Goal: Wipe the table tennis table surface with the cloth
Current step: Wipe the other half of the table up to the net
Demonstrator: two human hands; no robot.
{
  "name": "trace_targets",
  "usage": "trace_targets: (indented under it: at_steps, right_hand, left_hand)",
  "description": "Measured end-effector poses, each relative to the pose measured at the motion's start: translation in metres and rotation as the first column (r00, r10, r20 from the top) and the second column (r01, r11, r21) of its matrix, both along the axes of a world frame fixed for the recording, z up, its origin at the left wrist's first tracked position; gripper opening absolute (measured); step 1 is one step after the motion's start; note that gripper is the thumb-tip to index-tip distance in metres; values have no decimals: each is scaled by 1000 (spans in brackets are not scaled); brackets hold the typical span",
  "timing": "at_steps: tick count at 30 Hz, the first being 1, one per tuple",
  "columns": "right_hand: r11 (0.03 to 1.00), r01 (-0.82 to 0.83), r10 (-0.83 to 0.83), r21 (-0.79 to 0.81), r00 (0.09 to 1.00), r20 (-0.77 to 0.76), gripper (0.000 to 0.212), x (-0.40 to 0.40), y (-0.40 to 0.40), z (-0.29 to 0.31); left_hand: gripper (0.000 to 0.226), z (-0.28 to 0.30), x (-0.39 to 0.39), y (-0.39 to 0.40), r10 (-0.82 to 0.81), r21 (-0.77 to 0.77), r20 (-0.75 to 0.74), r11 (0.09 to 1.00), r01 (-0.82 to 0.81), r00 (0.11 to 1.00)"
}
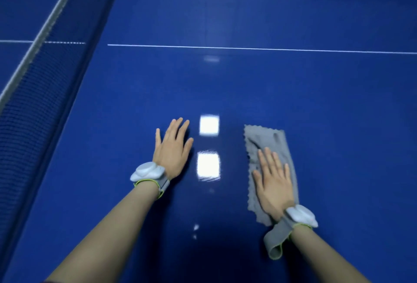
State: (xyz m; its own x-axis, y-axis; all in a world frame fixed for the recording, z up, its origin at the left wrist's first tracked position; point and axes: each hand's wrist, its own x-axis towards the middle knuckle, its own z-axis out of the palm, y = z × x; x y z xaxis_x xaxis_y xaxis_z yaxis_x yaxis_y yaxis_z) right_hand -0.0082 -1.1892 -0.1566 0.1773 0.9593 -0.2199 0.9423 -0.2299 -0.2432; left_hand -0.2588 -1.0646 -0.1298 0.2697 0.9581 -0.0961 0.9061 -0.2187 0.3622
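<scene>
Right hand [274, 183], lower right of frame: fingers straight, palm flat on a grey cloth [269, 147], pressing it to the table tennis table [338, 125]. Nothing is pinched; the cloth is held by downward pressure alone, probably so the whole palm drags it as one pad. The cloth is a long folded strip with a pinked edge, lying lengthwise under the hand and reaching beyond the fingertips toward the frame centre.

Left hand [172, 147], centre left: also flat and released, fingers spread on bare surface, holding nothing. It is well apart from the cloth, likely a brace while the person leans over the table.

Each wrist carries a white sensor pod on a grey strap, left [147, 171] and right [301, 215]; the right strap's tail hangs loose.

Surface: glossy dark blue, with two bright square light reflections [208, 145] between the hands. A white line [248, 48] crosses the upper half. The net [40, 79], with its white top band, runs diagonally down the left edge. No room beyond the table is visible.
</scene>
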Motion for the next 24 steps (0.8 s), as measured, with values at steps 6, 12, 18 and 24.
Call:
trace_targets:
  at_steps: [6,12,18,24]
  right_hand:
    - [970,241,-242,29,969,39,62,66,68,-2]
    - [922,370,-376,115,926,26,58,83,170,-7]
    - [950,275,-280,144,960,10,59,45,276,-14]
    - [989,-62,72,131,995,-72,61,-97,297,-17]
  left_hand:
    - [50,5,27,43,-7,-25,-42,1000,6,999]
    - [50,0,42,102,-19,37,-54,999,21,998]
    - [45,-24,18,135,81,109,21,991,-83,997]
    - [45,-21,-62,121,274,72,-49,960,-270,961]
